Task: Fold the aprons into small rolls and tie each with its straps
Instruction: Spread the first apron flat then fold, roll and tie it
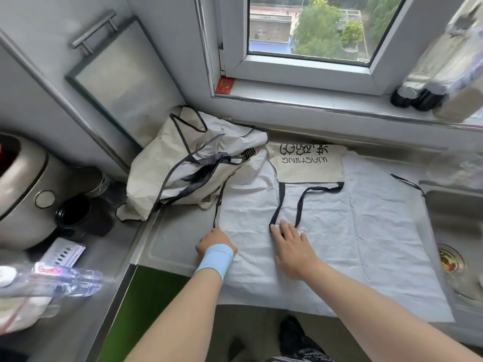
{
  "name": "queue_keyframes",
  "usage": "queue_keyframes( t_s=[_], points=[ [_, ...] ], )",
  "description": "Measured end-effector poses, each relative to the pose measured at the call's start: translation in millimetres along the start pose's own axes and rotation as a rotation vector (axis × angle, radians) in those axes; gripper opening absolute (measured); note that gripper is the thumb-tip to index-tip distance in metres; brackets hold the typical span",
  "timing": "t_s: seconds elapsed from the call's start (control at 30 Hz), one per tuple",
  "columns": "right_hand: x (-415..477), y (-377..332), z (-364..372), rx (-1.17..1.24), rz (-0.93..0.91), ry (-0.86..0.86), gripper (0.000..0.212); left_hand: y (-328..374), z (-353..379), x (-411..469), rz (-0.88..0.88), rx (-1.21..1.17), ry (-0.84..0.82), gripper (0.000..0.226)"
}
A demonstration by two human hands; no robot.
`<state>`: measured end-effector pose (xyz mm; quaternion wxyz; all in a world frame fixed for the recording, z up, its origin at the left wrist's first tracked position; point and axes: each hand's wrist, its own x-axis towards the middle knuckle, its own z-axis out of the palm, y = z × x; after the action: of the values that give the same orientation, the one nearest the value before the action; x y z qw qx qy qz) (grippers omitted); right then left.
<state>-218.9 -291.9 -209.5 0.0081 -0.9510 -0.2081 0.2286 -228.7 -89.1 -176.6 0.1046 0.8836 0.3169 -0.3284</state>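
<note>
A pale grey apron lies spread flat on the steel counter. Its beige bib, printed "WASHING", is folded down toward the window, and its black neck strap loops across the middle. My right hand rests flat on the apron, fingers spread, fingertips touching the strap loop's lower end. My left hand, with a blue wristband, sits at the apron's left edge, fingers curled at the black side strap; whether it grips the edge is unclear. A heap of crumpled beige aprons with black trim lies at the back left.
A sink with a drain opens on the right, partly under the apron's edge. A rice cooker, dark jars and a plastic bottle crowd the left counter. Bottles stand on the windowsill at the right.
</note>
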Motion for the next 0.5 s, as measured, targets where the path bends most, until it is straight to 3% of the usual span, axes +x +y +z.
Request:
queue_keyframes(
  t_s=[0.1, 0.27, 0.33, 0.43, 0.5],
  points=[
    [-18, 0, 5, 0.007, 0.032, 0.087, 0.078, -5, 3, 3, 0.158, -0.096, 0.034, 0.041],
    [-44, -5, 11, 0.007, 0.024, 0.090, 0.056, -24, -7, -2, 0.259, -0.620, 0.018, 0.023],
    [-48, -13, 13, 0.030, 0.053, -0.036, 0.070, -38, -8, -3, 0.264, -0.684, -0.062, 0.038],
    [-51, -26, 14, 0.012, 0.104, -0.168, 0.090, -62, 0, 0, 0.200, -0.697, -0.351, 0.083],
    [-53, -30, 14, -0.007, 0.126, -0.177, 0.094, -76, 0, -6, 0.203, -0.675, -0.465, 0.066]
  ],
)
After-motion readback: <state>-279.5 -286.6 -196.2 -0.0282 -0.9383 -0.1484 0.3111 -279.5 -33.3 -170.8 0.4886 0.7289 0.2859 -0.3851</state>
